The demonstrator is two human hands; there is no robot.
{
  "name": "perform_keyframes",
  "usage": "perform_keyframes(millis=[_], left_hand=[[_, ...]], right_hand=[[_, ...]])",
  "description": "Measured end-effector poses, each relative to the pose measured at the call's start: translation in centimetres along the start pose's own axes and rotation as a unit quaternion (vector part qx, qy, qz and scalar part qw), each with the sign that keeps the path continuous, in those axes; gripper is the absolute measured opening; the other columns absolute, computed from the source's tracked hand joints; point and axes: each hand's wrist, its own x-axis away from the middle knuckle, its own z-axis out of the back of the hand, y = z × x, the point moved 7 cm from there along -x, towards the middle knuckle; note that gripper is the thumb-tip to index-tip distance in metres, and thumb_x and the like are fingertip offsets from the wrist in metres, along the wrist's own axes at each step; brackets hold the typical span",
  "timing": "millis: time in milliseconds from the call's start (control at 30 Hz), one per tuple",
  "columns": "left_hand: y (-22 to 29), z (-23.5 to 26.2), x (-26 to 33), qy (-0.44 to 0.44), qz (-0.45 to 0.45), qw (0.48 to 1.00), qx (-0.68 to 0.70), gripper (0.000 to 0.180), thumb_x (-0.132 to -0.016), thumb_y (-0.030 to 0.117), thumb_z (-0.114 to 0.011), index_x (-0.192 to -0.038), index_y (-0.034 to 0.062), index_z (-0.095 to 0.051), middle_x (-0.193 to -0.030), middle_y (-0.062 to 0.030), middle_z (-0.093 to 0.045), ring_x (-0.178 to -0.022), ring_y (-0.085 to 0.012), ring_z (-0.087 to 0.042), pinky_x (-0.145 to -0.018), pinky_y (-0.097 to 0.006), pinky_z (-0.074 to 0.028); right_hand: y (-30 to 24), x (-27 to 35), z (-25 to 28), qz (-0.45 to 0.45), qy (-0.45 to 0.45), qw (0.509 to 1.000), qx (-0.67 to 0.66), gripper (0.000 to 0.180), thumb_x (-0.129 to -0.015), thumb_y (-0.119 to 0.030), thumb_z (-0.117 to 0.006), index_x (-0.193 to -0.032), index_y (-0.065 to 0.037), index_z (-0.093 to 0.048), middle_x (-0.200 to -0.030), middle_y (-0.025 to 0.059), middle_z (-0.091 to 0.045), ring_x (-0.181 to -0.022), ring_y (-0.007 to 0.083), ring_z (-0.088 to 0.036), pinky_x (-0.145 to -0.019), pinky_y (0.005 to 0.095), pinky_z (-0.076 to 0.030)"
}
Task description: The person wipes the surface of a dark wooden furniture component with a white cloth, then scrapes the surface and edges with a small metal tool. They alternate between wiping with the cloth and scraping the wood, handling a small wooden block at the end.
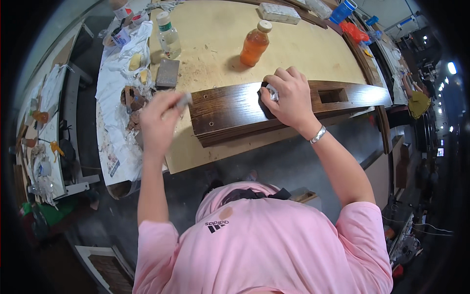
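Note:
A long, dark-brown, glossy wooden board (230,103) lies across the near part of the worktable, with small holes at its left end and a rectangular slot toward its right. My right hand (292,100), a silver bracelet at the wrist, is closed on a crumpled black-and-white wad (273,93) against the board's top. Whether the wad is cloth or paper I cannot tell. Just off the board's left end, my left hand (159,120) is smeared by motion. Its fingers pinch a small greyish piece (184,100) close to the board's corner; its kind is unclear.
On the yellowish tabletop (210,34) stand an amber-filled bottle (254,45) and a clear bottle (169,36). A grey-brown block (168,73) lies left of the board. White plastic sheeting (117,93) with scraps covers the left side. A wrapped white block (279,13) rests at the back.

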Motion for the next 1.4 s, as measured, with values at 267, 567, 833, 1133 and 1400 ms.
perform_keyframes(millis=[267,567,833,1133,1400], left_hand=[[-0.2,-0.8,0.0,-0.024,0.02,0.999,0.043,0.025,-0.084,-0.005,-0.069,-0.109,-0.0022,-0.072,-0.101,-0.0103,-0.072,-0.089,-0.0145,-0.067,-0.08,-0.026,-0.052],[4.1,-2.7,0.3,-0.021,0.161,0.89,0.427,0.023,-0.099,0.008,-0.061,-0.118,-0.0056,-0.065,-0.103,-0.0137,-0.071,-0.089,-0.0185,-0.071,-0.079,-0.032,-0.061],[7.6,-7.1,3.0,-0.068,0.228,0.755,0.612,0.033,-0.099,0.023,-0.064,-0.121,-0.0009,-0.056,-0.112,-0.0128,-0.067,-0.096,-0.0187,-0.07,-0.082,-0.032,-0.06],[8.6,-3.9,5.3,0.074,0.082,0.977,0.184,0.044,-0.086,-0.014,-0.051,-0.127,-0.0022,-0.061,-0.111,-0.0069,-0.067,-0.106,-0.0152,-0.063,-0.095,-0.03,-0.049],[8.1,-3.8,0.8,-0.109,-0.181,0.968,-0.137,0.029,-0.079,0.007,-0.063,-0.107,0.0027,-0.07,-0.114,-0.0143,-0.067,-0.11,-0.035,-0.058,-0.098,-0.044,-0.044]], right_hand=[[0.8,0.2,0.1,-0.001,0.018,1.0,-0.007,0.018,-0.08,-0.027,-0.069,-0.082,-0.009,-0.069,-0.08,0.006,-0.058,-0.085,0.0281,-0.055,-0.08,0.0422,-0.044],[-3.2,0.7,4.6,-0.128,0.023,0.892,-0.432,0.032,-0.082,-0.006,-0.058,-0.112,-0.003,-0.068,-0.086,0.0082,-0.057,-0.082,0.0182,-0.056,-0.071,0.0307,-0.046],[-7.2,1.7,1.5,-0.158,-0.183,0.633,-0.736,0.038,-0.089,0.002,-0.063,-0.127,0.001,-0.062,-0.109,-0.0003,-0.059,-0.08,0.0015,-0.058,-0.063,0.0166,-0.044],[-3.9,0.4,3.3,-0.257,0.132,0.55,-0.784,0.023,-0.089,-0.002,-0.055,-0.111,0.002,-0.06,-0.1,0.0049,-0.065,-0.091,0.0101,-0.059,-0.082,0.0256,-0.049],[1.2,1.4,-2.7,-0.233,0.136,0.823,-0.5,0.013,-0.088,-0.007,-0.057,-0.098,0.002,-0.056,-0.071,0.0028,-0.054,-0.064,0.0088,-0.048,-0.061,0.0272,-0.043]])
